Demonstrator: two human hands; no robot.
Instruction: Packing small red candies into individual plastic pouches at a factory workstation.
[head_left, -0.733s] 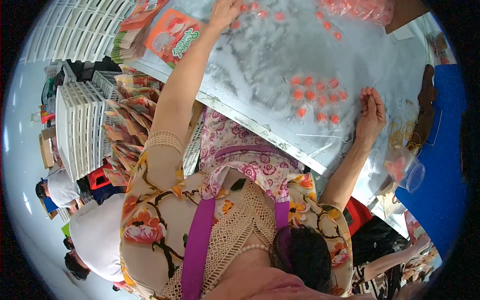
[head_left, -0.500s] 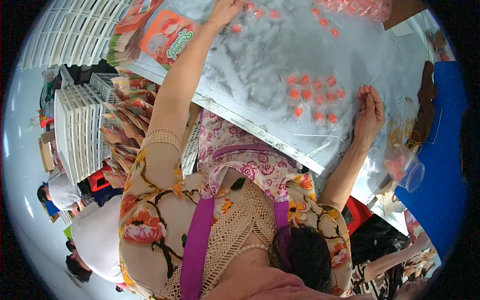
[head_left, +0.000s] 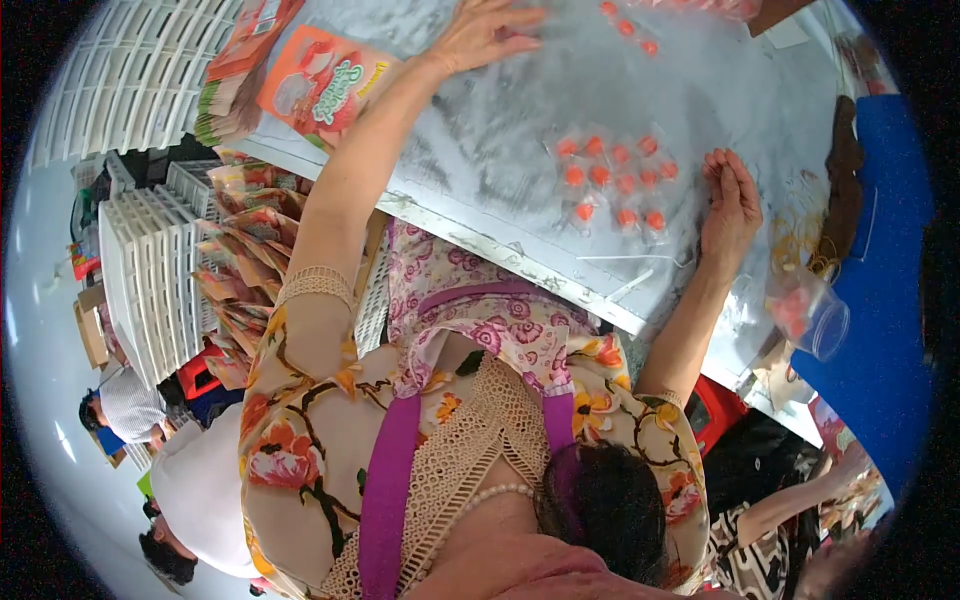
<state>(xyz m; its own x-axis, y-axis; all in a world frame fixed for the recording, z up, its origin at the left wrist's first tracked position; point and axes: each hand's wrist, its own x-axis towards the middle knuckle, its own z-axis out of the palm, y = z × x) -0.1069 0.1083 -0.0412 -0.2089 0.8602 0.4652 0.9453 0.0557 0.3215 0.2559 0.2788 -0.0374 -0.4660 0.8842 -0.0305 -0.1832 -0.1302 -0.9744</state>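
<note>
At the far side of the pale table (head_left: pixel 480 130), my left hand (head_left: pixel 485 38) lies low over the surface, fingers stretched out and a little smeared. What is beneath its palm is hidden. My right hand (head_left: pixel 732 210) rests on the table at the right, its fingers loosely curled together with nothing visible in them. Just left of it lies a cluster of small orange-red pieces in clear wrappers (head_left: pixel 615 180). A short row of similar wrapped pieces (head_left: pixel 627 27) lies right of my left hand. An orange printed pouch (head_left: pixel 320 85) is by my left forearm.
A stack of pouches (head_left: pixel 235 75) is at the far left, with more upright pouches (head_left: pixel 250 255) below the table edge. White plastic crates (head_left: pixel 150 280) stand left. A clear plastic cup (head_left: pixel 825 325) and a white strip (head_left: pixel 630 285) lie right. Other people (head_left: pixel 200 490) are nearby.
My left hand has moved right and nearer, over the spot where several loose wrapped pieces showed; they are now out of sight. My right hand stays by the cluster. The whole view has shifted slightly.
</note>
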